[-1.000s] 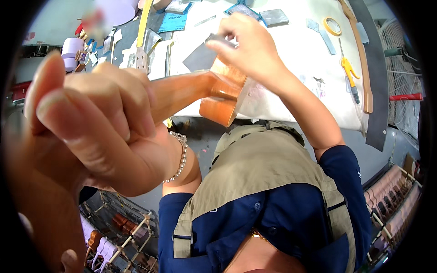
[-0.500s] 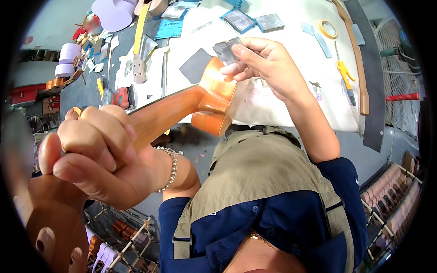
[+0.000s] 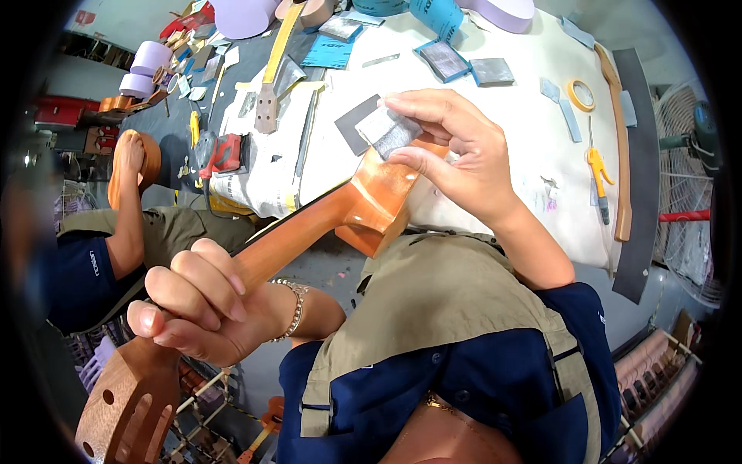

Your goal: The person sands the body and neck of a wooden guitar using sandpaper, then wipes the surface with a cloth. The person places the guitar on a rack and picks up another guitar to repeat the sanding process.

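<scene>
My left hand (image 3: pixel 202 305) is wrapped round the neck of a wooden ukulele (image 3: pixel 297 224), just above its slotted headstock (image 3: pixel 124 402), which hangs at the lower left. The neck slants up to the right, where the glossy orange-brown body (image 3: pixel 380 197) lies at the table edge in front of my apron. Between thumb and fingers, my right hand (image 3: pixel 468 147) pinches a worn grey sanding pad (image 3: pixel 389 133) over the body's upper end. Whether the pad touches the wood I cannot tell. A dark grey square sheet (image 3: pixel 352 127) lies on the table behind the pad.
Grey sanding pads (image 3: pixel 491 72), a tape roll (image 3: pixel 580 95), a yellow-handled tool (image 3: pixel 597 166) and a long wooden strip (image 3: pixel 614 139) lie on the white-covered table. A red power tool (image 3: pixel 226 155) sits left. Further left, a co-worker's hand (image 3: pixel 131 155) rests on another wooden instrument.
The view has shifted, bringing a co-worker's arm and instrument in at the left. The pad in my right hand has turned to show its lighter face. My left hand still grips the neck.
</scene>
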`<state>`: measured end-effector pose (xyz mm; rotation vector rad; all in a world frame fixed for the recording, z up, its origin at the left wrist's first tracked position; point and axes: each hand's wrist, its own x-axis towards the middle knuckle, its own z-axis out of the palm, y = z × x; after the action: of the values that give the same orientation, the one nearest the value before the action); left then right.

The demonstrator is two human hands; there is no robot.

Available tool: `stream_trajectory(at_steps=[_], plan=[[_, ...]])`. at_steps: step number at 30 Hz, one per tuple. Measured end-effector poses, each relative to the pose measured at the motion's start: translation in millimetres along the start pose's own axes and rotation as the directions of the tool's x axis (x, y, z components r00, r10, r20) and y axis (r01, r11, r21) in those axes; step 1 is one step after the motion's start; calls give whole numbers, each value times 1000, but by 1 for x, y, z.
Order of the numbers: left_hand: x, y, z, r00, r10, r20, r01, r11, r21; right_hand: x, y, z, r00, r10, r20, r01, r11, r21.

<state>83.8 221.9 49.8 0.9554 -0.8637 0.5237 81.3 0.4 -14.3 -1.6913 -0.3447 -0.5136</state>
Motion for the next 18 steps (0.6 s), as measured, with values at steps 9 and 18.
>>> stream_trajectory(at_steps=[9, 18], plan=[[-1, -1, 1, 998, 18, -64, -18, 1000, 7, 8, -1, 6, 996, 54, -76, -52, 998, 19], [0, -2, -2, 999, 16, -52, -16, 1000, -12, 8, 5, 2, 1000, -22, 3, 22, 990, -142]])
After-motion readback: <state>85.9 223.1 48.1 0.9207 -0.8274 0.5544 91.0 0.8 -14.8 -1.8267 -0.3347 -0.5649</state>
